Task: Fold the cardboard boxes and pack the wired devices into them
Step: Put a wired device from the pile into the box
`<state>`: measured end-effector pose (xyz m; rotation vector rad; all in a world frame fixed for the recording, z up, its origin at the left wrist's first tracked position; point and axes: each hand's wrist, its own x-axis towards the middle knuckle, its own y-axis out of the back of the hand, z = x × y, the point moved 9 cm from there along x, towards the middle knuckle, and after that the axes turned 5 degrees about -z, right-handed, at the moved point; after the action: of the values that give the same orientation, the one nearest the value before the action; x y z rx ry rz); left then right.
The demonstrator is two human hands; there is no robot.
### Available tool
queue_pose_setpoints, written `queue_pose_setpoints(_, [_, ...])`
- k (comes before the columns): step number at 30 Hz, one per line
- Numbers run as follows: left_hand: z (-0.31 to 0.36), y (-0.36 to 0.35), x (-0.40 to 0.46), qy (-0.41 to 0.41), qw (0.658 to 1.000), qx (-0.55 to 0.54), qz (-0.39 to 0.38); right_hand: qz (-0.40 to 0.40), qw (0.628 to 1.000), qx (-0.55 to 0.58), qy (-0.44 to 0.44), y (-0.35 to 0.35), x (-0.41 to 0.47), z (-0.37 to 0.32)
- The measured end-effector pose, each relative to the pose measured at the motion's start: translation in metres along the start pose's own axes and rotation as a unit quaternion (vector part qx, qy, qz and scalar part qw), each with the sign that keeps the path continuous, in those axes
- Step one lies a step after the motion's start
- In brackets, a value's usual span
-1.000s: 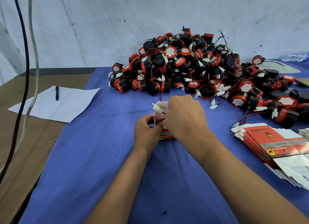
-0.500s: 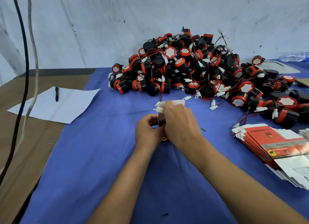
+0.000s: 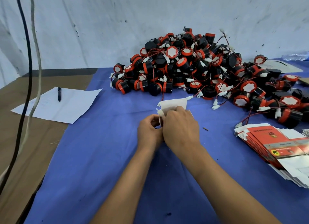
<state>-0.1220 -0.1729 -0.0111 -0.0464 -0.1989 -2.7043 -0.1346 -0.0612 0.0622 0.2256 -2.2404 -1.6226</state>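
A small cardboard box (image 3: 173,105) stands on the blue cloth in the middle of the table, its white top flap raised. My left hand (image 3: 149,132) grips the box's left side with curled fingers. My right hand (image 3: 181,132) covers the box from the right and front, fingers curled over its top. A white wire connector (image 3: 160,113) pokes out at the box's upper left between my hands. The device inside is hidden. Behind lies a big pile of black-and-red wired devices (image 3: 192,65). A stack of flat red-and-white boxes (image 3: 275,143) lies at the right.
A white sheet of paper (image 3: 66,105) with a black pen (image 3: 59,94) lies at the left on the brown table. Two cables (image 3: 28,73) hang at the far left. A plastic bottle (image 3: 294,56) lies at the far right by the wall. A small brown speck (image 3: 205,128) sits right of my hands.
The box has been turned upright so its red front is hidden and the white flap shows above my hands. Both hands shifted slightly toward me.
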Motion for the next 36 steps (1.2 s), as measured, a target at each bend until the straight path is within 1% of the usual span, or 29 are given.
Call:
queue_pose_setpoints(2, [0.002,0.000,0.000,-0.004,1.000,0.001,-0.003,-0.025,0.999,-0.001,0.022,-0.007,0.000,-0.007])
queue_pose_setpoints(5, [0.002,0.000,-0.002,0.008,1.000,-0.028,-0.002,-0.058,0.998,0.027,0.022,-0.011,0.003,-0.010])
queue_pose_setpoints(8, [0.002,0.001,-0.001,0.010,1.000,-0.009,0.000,-0.056,0.997,0.034,0.038,-0.010,0.001,-0.011])
queue_pose_setpoints(11, [0.003,-0.001,0.000,0.006,1.000,-0.016,-0.013,-0.043,0.995,0.073,0.050,-0.007,-0.002,-0.006])
queue_pose_setpoints(14, [0.004,-0.001,-0.003,0.004,1.000,-0.017,-0.015,-0.066,0.988,0.124,0.061,-0.003,-0.002,-0.002])
queue_pose_setpoints(15, [0.004,-0.001,-0.004,0.002,1.000,-0.023,-0.018,-0.082,0.988,0.113,0.070,-0.003,-0.001,-0.002])
queue_pose_setpoints(18, [0.007,-0.002,-0.008,-0.005,0.998,-0.037,-0.042,-0.124,0.986,0.021,0.109,-0.007,0.004,-0.002])
queue_pose_setpoints(20, [0.008,-0.001,-0.007,-0.011,0.997,-0.047,-0.060,-0.122,0.985,-0.012,0.122,-0.009,0.008,0.000])
queue_pose_setpoints(23, [0.012,-0.003,-0.008,-0.015,0.996,-0.047,-0.078,-0.114,0.984,-0.030,0.134,-0.012,0.010,0.000])
queue_pose_setpoints(28, [0.012,-0.006,-0.009,-0.015,0.996,-0.050,-0.079,-0.128,0.982,-0.041,0.134,-0.016,0.010,0.001])
queue_pose_setpoints(31, [0.014,-0.006,-0.011,-0.017,0.995,-0.061,-0.080,-0.113,0.984,-0.041,0.131,-0.014,0.008,0.002])
queue_pose_setpoints(33, [0.013,-0.007,-0.011,-0.012,0.995,-0.064,-0.076,-0.106,0.989,0.003,0.107,-0.010,0.008,0.006])
queue_pose_setpoints(36, [0.013,-0.011,-0.011,-0.011,0.996,-0.049,-0.069,-0.142,0.985,0.088,0.049,-0.013,0.014,0.014])
